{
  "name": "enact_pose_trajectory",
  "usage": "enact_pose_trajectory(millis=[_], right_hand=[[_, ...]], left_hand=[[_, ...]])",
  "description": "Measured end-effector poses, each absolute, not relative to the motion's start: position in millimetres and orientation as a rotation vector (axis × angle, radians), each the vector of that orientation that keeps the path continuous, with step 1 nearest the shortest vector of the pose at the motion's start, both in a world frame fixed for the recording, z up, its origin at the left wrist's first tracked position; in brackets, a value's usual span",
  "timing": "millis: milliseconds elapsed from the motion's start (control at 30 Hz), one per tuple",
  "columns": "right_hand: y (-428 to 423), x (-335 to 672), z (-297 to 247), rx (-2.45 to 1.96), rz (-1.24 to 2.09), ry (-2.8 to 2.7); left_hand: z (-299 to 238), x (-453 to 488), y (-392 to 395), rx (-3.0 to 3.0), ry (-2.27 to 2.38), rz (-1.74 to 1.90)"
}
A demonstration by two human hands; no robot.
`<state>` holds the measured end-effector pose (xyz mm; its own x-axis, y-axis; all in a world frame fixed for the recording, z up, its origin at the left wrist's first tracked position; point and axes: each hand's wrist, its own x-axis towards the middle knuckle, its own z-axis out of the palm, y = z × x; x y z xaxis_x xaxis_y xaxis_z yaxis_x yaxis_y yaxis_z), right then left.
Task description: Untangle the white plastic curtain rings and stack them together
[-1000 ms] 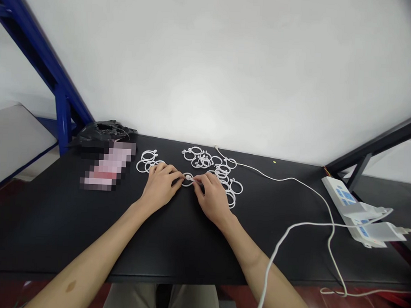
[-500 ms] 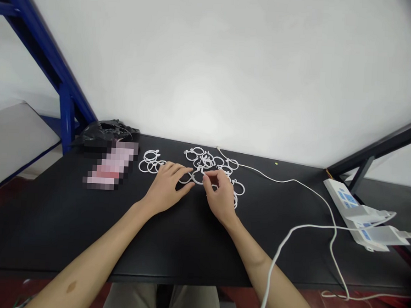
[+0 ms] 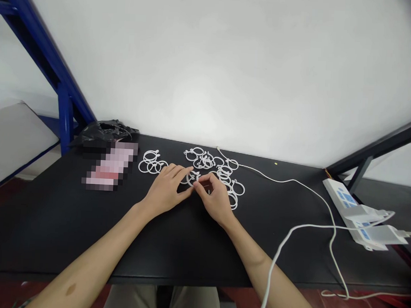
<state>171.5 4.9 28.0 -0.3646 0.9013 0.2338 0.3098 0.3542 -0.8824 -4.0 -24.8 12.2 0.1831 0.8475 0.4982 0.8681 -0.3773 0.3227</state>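
Observation:
My left hand (image 3: 167, 189) lies on the black table (image 3: 173, 244), fingers stretched toward a white plastic ring (image 3: 192, 177). My right hand (image 3: 215, 196) pinches that same ring with thumb and forefinger. A loose heap of white rings (image 3: 213, 166) lies just behind and to the right of my right hand. A smaller group of white rings (image 3: 150, 161) sits to the left, behind my left hand.
A pink blurred flat item (image 3: 110, 169) and a crumpled black bag (image 3: 105, 131) lie at the far left. A white cable (image 3: 291, 229) runs across the right side to a white power strip (image 3: 359, 213). Blue metal frame (image 3: 54, 79) stands at the left.
My right hand reached into the heap, then drew back left with a ring pinched in its fingers. My left hand's fingers spread and slid slightly right toward that ring.

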Motion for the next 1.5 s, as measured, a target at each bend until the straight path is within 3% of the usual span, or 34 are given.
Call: enact_pose_trajectory(millis=[333,533,900,1367,1500], right_hand=[[13.7,175.4,19.3,-1.091,0.801,-1.84],[14.5,177.6,22.3,-0.963,0.709,-1.97],[9.5,177.5,27.7,-0.804,0.686,-2.075],[9.6,172.3,16.3,-0.962,0.58,-2.039],[5.8,167.9,12.1,-1.007,0.401,-2.165]], left_hand=[[16.3,-3.2,-26.8,-2.456,-1.597,-1.065],[19.7,-6.9,-28.1,-2.542,-1.823,-1.218],[19.9,-13.8,-25.4,-2.522,-1.829,-1.189],[14.9,-10.7,-24.4,-2.49,-1.724,-1.14],[16.9,-25.8,-18.8,-2.231,-1.814,-1.102]])
